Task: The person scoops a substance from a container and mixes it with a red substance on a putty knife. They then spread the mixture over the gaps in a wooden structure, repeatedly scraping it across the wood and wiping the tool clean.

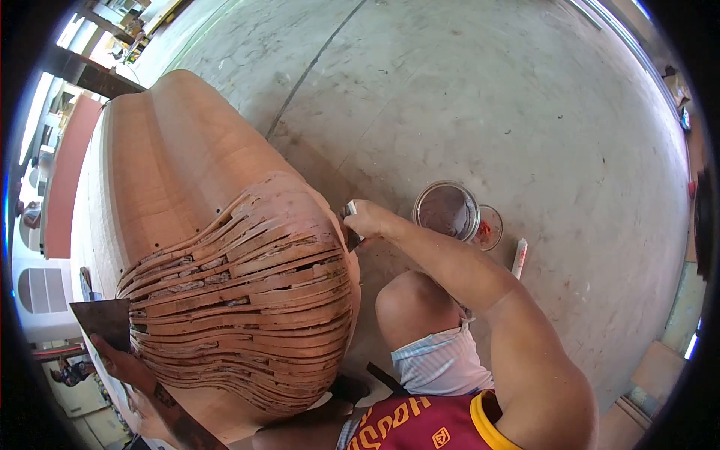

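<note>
My left hand (124, 367) is closed round a wide, dark flat blade (103, 321) at the left side of a large, curved, brown-pink form (202, 150). Long, ragged slots run across the form's near part, between raised strips (247, 315). At the form's right edge, my right hand (365, 219) grips a small tool with a pale handle (351, 208). The tool's lower end is dark and lies against the edge; its exact shape is hard to make out.
On the concrete floor (465, 97) stands an open can of brownish paste (448, 212), beside a round lid with red bits (488, 228) and a white tube (520, 259). A dark beam (90, 73) meets the form's far end. My bent knee (412, 304) is near its right side.
</note>
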`<state>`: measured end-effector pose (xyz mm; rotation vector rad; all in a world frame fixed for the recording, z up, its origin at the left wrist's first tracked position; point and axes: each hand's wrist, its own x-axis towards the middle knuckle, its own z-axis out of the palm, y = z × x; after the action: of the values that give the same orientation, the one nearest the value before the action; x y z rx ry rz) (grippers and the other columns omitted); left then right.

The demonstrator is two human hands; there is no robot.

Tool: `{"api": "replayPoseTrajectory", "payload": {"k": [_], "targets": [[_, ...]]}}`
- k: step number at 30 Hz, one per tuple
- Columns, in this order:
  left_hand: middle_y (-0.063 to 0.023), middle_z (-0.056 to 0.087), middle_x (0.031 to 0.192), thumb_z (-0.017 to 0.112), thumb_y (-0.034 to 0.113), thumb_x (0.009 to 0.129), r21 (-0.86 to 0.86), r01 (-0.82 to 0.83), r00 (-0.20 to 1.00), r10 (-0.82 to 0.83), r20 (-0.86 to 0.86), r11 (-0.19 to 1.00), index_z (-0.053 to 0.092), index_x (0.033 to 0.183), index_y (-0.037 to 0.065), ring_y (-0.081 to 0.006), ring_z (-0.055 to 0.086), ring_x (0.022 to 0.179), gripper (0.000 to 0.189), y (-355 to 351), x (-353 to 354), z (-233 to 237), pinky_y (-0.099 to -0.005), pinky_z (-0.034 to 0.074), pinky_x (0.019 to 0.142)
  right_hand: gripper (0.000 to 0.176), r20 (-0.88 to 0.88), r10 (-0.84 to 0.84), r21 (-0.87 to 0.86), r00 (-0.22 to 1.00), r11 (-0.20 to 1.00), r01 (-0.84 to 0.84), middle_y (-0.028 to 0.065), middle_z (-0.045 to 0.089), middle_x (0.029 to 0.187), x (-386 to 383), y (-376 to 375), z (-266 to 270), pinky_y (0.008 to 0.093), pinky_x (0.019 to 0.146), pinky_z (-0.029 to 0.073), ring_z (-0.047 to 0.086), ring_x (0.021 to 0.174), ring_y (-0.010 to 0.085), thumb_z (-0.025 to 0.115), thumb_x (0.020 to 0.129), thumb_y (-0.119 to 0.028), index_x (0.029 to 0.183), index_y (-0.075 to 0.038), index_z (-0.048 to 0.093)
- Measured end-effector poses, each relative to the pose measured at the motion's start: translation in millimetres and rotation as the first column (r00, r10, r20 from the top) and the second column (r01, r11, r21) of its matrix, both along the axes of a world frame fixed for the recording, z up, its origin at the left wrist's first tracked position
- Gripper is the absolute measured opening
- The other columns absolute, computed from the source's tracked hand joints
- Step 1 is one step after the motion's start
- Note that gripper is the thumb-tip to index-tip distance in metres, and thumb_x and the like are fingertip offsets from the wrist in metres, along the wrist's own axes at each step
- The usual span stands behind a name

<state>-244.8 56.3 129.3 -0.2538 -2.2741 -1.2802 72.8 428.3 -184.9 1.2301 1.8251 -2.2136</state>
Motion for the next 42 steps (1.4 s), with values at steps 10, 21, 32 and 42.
{"api": "replayPoseTrajectory", "payload": {"k": [10, 21, 32, 42], "targets": [[-0.0172, 0.067, 0.126, 0.058, 0.062, 0.098, 0.071, 0.039, 0.999, -0.04, 0.018, 0.997, 0.061, 0.133, -0.007, -0.0271, 0.063, 0.11, 0.078, 13, 13, 3, -0.0406, 0.051, 0.096, 0.021, -0.023, 0.052, 0.043, 0.998, 0.998, -0.051, 0.0208, 0.07, 0.086, -16, 3, 46, 0.0398, 0.052, 0.06, 0.073, 0.069, 0.0294, 0.055, 0.086, -0.011, 0.099, 0.003, 0.065], [-0.017, 0.062, 0.137, 0.062, 0.061, 0.096, -0.027, 0.02, 1.0, -0.021, -0.021, 0.999, 0.058, 0.138, -0.007, -0.027, 0.058, 0.121, 0.08, -2, 2, 3, -0.0374, 0.045, 0.103, 0.023, -0.218, 0.145, 0.278, 0.965, 0.957, -0.081, 0.0148, 0.07, 0.092, -7, -4, 125, 0.0346, 0.055, 0.057, 0.07, 0.078, 0.0214, 0.058, 0.089, -0.016, 0.105, 0.0, 0.062], [-0.0183, 0.066, 0.129, 0.056, 0.068, 0.095, 0.044, 0.068, 0.998, -0.068, 0.007, 0.997, 0.061, 0.136, -0.005, -0.03, 0.062, 0.113, 0.083, 10, 11, 0, -0.0412, 0.05, 0.096, 0.022, -0.007, 0.02, -0.041, 1.0, 0.999, -0.021, 0.0134, 0.071, 0.087, 0, 32, 36, 0.0359, 0.053, 0.06, 0.069, 0.065, 0.0243, 0.06, 0.09, -0.018, 0.096, 0.001, 0.07], [-0.0192, 0.065, 0.129, 0.059, 0.063, 0.097, 0.055, 0.016, 1.0, -0.016, -0.003, 0.998, 0.061, 0.136, -0.004, -0.0289, 0.062, 0.112, 0.077, -2, -8, -2, -0.0417, 0.049, 0.099, 0.022, -0.005, 0.082, -0.024, 0.997, 0.996, -0.082, 0.0155, 0.07, 0.085, -29, 28, 17, 0.0378, 0.054, 0.061, 0.07, 0.068, 0.0258, 0.058, 0.089, -0.016, 0.097, 0.003, 0.066]]}}
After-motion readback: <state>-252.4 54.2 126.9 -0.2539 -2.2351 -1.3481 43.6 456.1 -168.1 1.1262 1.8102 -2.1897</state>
